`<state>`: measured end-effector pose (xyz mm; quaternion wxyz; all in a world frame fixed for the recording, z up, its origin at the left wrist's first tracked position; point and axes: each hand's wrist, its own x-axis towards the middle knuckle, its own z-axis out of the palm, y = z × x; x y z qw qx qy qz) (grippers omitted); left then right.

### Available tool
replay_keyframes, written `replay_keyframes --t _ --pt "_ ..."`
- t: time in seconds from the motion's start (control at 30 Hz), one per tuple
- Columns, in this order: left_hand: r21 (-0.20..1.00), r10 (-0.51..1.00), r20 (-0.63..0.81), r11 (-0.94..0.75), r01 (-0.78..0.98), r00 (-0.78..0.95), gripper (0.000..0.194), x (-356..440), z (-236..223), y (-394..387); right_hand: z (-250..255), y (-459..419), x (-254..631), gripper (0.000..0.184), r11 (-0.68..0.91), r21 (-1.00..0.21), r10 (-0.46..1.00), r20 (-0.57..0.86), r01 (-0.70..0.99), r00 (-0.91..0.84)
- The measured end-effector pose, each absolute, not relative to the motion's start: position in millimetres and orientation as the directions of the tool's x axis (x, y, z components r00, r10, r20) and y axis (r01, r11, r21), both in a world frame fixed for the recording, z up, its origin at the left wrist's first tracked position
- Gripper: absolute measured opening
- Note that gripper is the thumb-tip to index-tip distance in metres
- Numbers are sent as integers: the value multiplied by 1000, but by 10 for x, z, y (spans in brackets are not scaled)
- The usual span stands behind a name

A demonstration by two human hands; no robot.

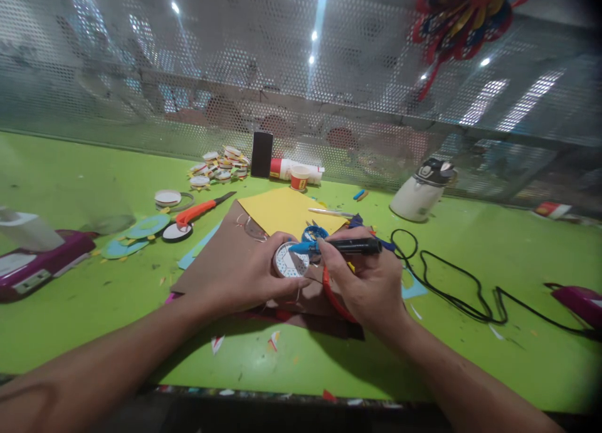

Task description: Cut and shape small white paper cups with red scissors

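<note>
My left hand grips a small white disc by its edge, between thumb and fingers. Dark and light-blue marks cover the disc's face. In my right hand is a black-and-blue marker pen, its blue end pointing left at the disc's upper face; I cannot tell if the tip touches. Both hands are above brown paper, with a yellow sheet behind them. Close to the right hand lie a blue scissor handle and a red curved piece, partly hidden by the fingers.
An orange-handled knife and light-blue paper rings lie left. Several small decorated discs, a phone and a paper cup stand at the back. A kettle and black cord are right; a purple power strip sits far left.
</note>
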<state>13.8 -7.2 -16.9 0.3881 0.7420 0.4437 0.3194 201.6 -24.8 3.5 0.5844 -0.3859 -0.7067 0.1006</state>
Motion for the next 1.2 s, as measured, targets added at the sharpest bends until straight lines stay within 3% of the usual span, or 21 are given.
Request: replay_keyframes --t 0.6,1.2 --pt "865 900 185 -340 369 396 45 141 -157 -64 35 -241 2076 20 666 -564 619 783 489 61" --pt "872 896 144 -315 374 420 44 163 -133 -78 10 -226 2067 13 689 -571 634 773 446 10"
